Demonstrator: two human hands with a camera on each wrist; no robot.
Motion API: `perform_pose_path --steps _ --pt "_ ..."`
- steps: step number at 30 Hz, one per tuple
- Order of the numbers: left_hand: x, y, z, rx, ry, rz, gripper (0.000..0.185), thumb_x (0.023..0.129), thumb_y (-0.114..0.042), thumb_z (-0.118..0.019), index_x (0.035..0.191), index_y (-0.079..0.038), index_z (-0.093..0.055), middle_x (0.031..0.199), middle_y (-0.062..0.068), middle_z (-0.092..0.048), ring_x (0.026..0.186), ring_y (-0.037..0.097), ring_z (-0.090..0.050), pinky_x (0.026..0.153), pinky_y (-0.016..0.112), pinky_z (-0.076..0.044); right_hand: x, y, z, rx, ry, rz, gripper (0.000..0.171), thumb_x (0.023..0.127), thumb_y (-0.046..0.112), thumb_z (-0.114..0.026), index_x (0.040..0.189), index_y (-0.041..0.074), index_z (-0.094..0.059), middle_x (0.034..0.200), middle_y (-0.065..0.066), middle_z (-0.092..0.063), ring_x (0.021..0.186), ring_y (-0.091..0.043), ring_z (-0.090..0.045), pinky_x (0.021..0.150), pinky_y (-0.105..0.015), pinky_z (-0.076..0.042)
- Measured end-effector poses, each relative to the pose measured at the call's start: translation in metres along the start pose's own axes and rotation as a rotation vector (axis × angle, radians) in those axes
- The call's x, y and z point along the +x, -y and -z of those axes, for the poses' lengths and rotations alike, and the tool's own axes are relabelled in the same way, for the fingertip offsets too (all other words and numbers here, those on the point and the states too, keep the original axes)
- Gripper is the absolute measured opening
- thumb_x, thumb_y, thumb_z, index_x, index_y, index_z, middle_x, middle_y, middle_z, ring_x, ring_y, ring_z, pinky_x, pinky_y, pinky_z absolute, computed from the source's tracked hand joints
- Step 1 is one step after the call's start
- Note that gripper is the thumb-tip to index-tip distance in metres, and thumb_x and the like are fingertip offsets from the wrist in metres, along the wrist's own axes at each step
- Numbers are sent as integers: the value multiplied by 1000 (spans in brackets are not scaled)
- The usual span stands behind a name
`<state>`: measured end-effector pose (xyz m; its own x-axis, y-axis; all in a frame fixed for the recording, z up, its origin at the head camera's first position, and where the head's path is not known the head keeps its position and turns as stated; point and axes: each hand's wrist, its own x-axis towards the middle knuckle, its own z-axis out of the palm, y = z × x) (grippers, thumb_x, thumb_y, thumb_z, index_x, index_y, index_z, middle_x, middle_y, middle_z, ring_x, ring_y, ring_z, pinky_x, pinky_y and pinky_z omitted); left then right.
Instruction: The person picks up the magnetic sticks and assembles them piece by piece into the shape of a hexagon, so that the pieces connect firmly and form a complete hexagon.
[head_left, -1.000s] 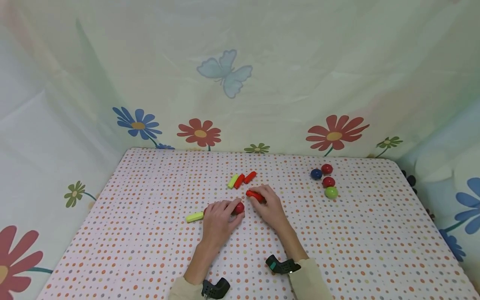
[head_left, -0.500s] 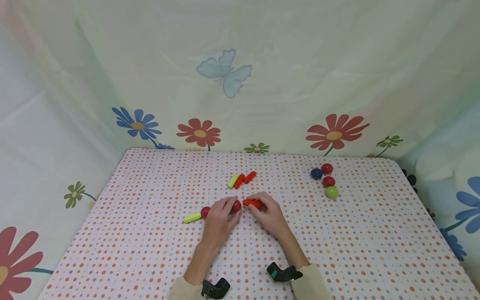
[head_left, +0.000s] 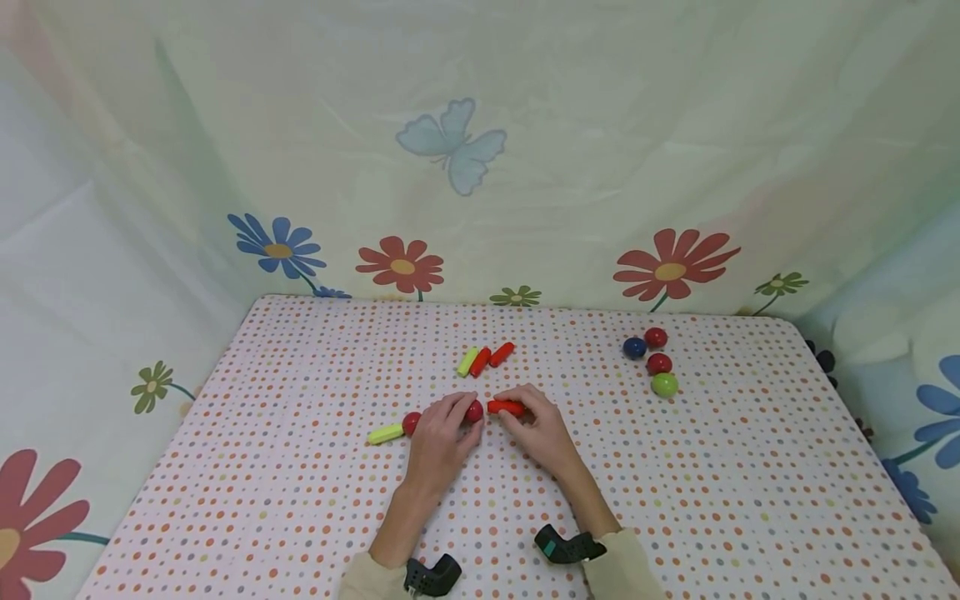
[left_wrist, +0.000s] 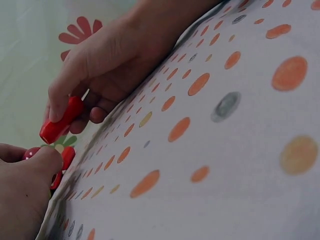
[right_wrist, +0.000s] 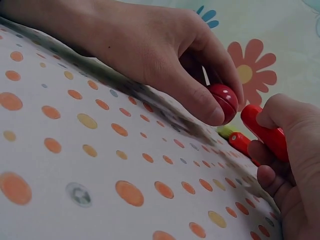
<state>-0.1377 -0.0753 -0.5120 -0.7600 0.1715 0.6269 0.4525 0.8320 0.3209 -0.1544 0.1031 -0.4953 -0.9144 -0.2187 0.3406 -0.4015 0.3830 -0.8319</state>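
Left hand (head_left: 438, 437) has its thumb and fingers curled around a red ball (head_left: 474, 411), held just above the dotted tablecloth (head_left: 300, 500). Right hand (head_left: 536, 429) pinches a red stick (head_left: 506, 407), tip aimed at that ball, small gap between them. Just left of the left hand's grip sit another red ball (head_left: 410, 423) and a yellow-green stick (head_left: 386, 434), apparently joined.
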Motion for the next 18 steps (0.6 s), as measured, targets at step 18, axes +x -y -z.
perform_pose_path --steps 18 --pt "0 0 1 31 6 54 40 80 -17 -74 119 -18 -68 108 1 -64 91 17 -63 77 30 -51 0 -12 -4 15 21 -24 18 93 13 -65 110 10 -68 105 -5 -66 82 -7 -57 68 -18 -49"
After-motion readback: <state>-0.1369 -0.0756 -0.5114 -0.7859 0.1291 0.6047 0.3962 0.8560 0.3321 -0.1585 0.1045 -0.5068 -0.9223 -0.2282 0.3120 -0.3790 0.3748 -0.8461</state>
